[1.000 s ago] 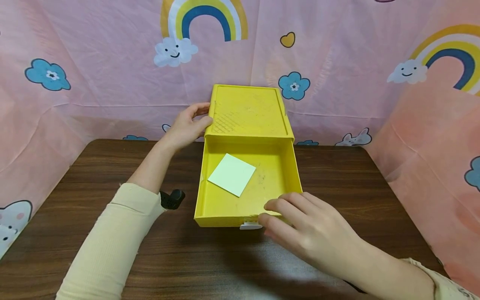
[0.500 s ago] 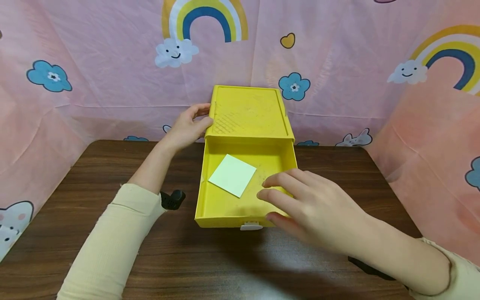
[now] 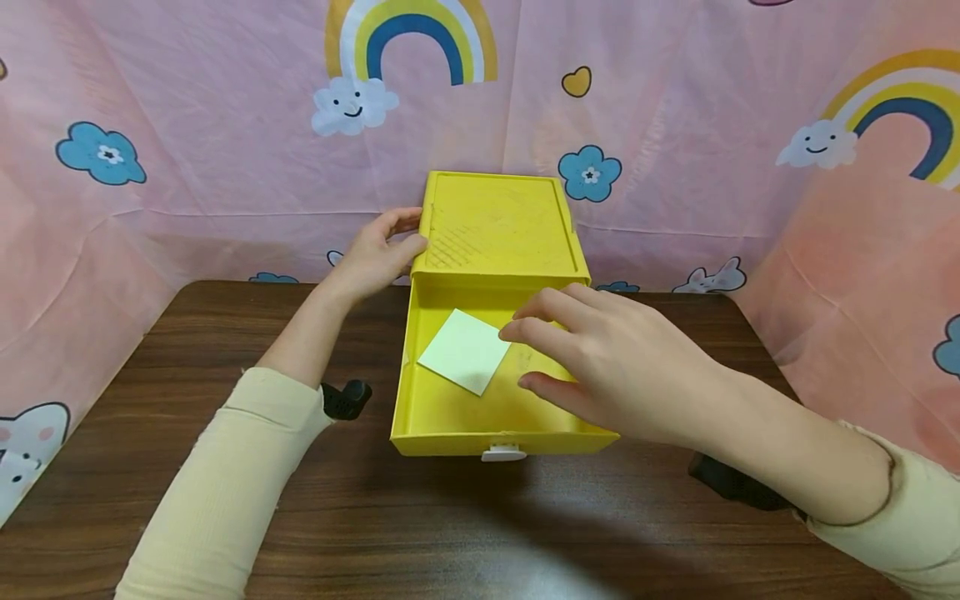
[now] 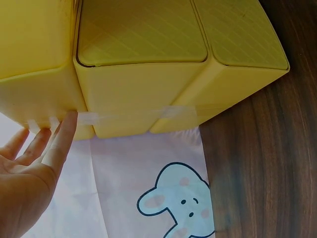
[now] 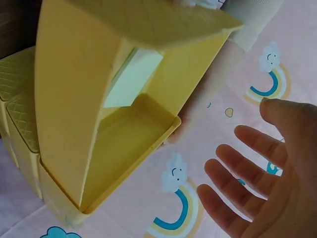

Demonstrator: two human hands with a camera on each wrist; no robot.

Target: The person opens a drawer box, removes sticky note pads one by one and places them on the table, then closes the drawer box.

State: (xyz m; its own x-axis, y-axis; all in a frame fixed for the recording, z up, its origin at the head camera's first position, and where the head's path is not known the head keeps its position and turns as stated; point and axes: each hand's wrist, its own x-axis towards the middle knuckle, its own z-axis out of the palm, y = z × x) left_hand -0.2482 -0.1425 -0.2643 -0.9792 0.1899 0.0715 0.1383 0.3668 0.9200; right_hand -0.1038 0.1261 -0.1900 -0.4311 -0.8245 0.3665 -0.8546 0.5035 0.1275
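Observation:
A yellow drawer (image 3: 450, 421) stands pulled out of a yellow drawer box (image 3: 502, 221), its white handle (image 3: 504, 453) at the front. Inside it, left of the middle, lies a pale green square sheet or pad (image 3: 463, 354), also visible in the right wrist view as a green square (image 5: 133, 77). My left hand (image 3: 378, 254) touches the box's left side; in the left wrist view, fairly straight fingers of this hand (image 4: 39, 168) lie against the yellow wall. Above the drawer's right part hovers my right hand (image 3: 611, 358), fingers spread and holding nothing, fingertips near the green square's right corner.
Further yellow drawer fronts (image 4: 143, 32) show in the left wrist view, with clear tape (image 4: 176, 111) along the side. A brown wood-grain table (image 3: 337, 517) carries the box. Behind hangs a pink patterned cloth (image 3: 240, 100).
My right hand has left the drawer's front edge near the handle and moved up and forward over the drawer. My left hand, the drawer and the green square have stayed put.

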